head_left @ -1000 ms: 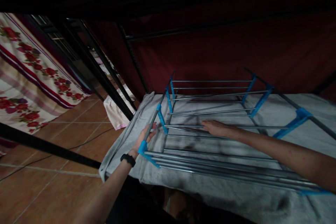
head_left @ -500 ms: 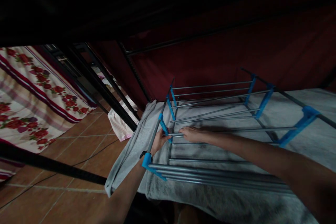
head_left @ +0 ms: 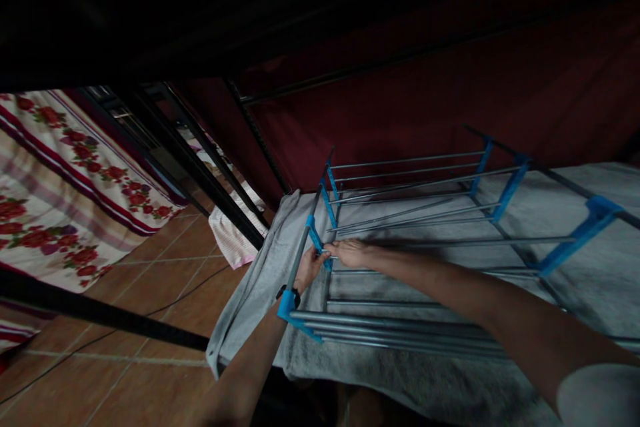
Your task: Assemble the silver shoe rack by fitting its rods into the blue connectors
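In the head view, the right hand (head_left: 350,252) grasps a thin metal rod (head_left: 500,241) near one end; the rod extends rightward from it. Just left of that hand, the left hand (head_left: 309,267) meets the blue bracket (head_left: 315,235); whether it clenches it, I cannot tell. The rod looks light, stiff and slightly slippery, probably best pinched beside the bracket.

That person's right hand (head_left: 350,253) pinches a gray rod (head_left: 500,241), with the left hand (head_left: 309,269) and a blue piece (head_left: 315,235) near those fingers (head_left: 336,250).
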Motion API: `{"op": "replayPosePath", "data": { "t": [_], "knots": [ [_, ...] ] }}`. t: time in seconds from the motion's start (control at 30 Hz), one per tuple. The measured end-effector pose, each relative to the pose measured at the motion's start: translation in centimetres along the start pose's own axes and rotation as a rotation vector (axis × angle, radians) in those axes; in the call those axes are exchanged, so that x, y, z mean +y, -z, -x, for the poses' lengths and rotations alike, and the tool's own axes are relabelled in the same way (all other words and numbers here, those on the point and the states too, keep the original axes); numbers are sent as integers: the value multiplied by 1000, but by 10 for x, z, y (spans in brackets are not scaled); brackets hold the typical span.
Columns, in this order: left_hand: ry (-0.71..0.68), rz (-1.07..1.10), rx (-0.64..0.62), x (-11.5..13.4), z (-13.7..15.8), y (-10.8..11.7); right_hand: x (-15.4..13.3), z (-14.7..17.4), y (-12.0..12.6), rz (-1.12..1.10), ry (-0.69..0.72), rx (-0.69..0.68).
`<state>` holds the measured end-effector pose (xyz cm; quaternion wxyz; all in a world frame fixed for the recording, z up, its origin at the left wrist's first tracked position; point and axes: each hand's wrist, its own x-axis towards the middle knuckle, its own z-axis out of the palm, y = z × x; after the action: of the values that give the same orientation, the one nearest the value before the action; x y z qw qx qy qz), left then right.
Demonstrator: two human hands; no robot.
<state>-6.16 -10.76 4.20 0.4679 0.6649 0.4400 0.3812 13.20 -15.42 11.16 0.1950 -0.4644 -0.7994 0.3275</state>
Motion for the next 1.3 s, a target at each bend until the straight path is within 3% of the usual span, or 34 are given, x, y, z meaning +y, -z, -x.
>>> {"op": "replayPosePath", "data": {
  "t": [0.1, 0.27, 0.53, 0.83, 1.3],
  "knots": [
    [-2, 8, 32, -5, -2, -4, -5, -1, 2, 207, -27, 37],
    [-8, 24, 49, -7, -2, -8, -9, -4, 6, 457, 22, -83],
    [-23, 67, 44, -6, -2, -11, -8, -8, 16, 515, 33, -93],
    [-10, 55, 86, 4, 1, -14, -18, -7, 21, 502, -50, -101],
    [-27, -115, 83, 15, 8, -13, -26, -7, 23, 483, -89, -111]
  ]
}}
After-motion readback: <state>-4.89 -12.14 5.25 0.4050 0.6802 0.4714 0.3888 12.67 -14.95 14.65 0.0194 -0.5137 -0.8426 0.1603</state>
